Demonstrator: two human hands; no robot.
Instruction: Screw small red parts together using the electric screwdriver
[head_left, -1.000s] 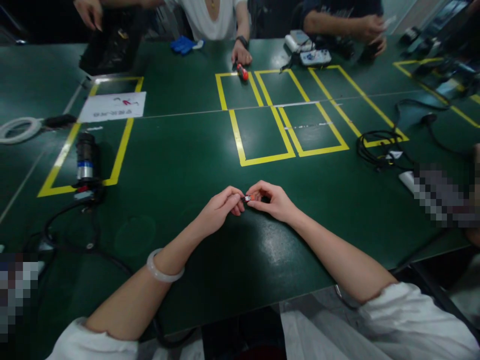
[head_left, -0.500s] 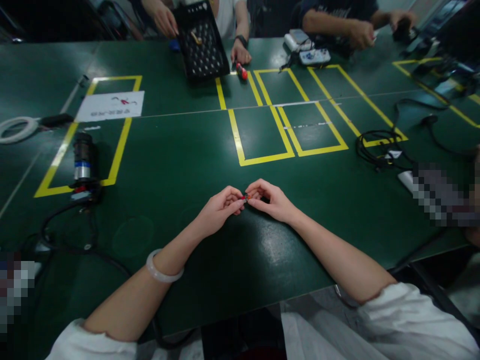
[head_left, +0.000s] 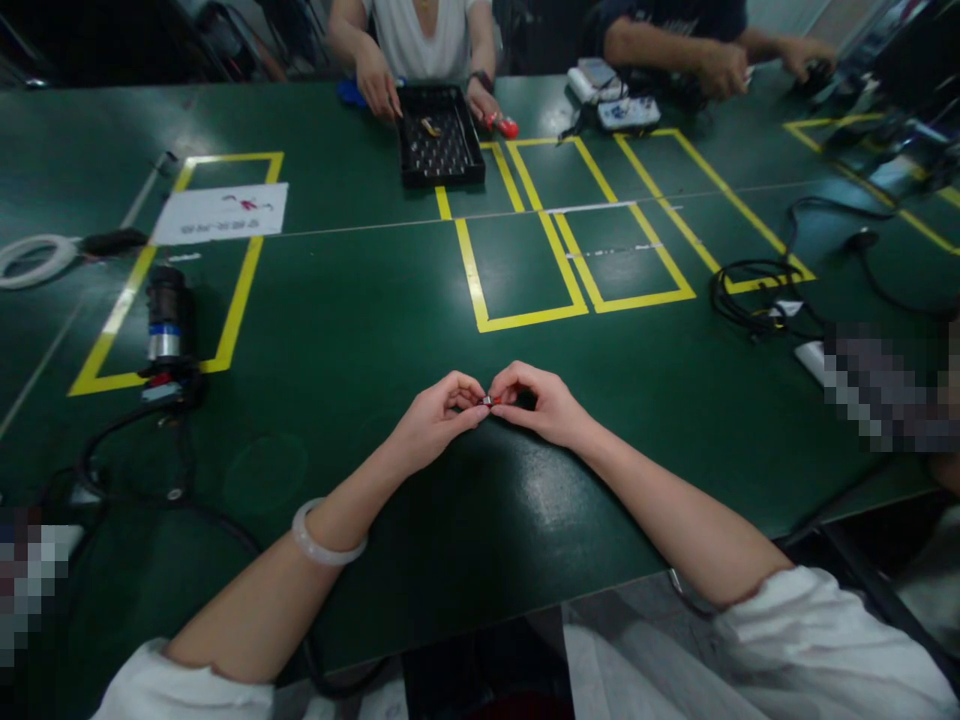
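My left hand and my right hand meet fingertip to fingertip above the near part of the green table. Between them they pinch a small red and dark piece with a light spot. It is too small and too covered by fingers for me to tell its kind. Both hands are closed on it, thumbs toward me, other fingers curled behind. A pale bangle circles my left wrist.
Yellow tape frames mark the table ahead. At left stand a dark cylindrical device with cables and a white sheet. Coiled black cable lies right. Across, a person's hands are at a black tray and a red-handled tool.
The small piece has turned slightly between my fingertips, and my hands have barely shifted. Across the table, the person has lowered the tilted black tray flat and lifted the red-handled tool.
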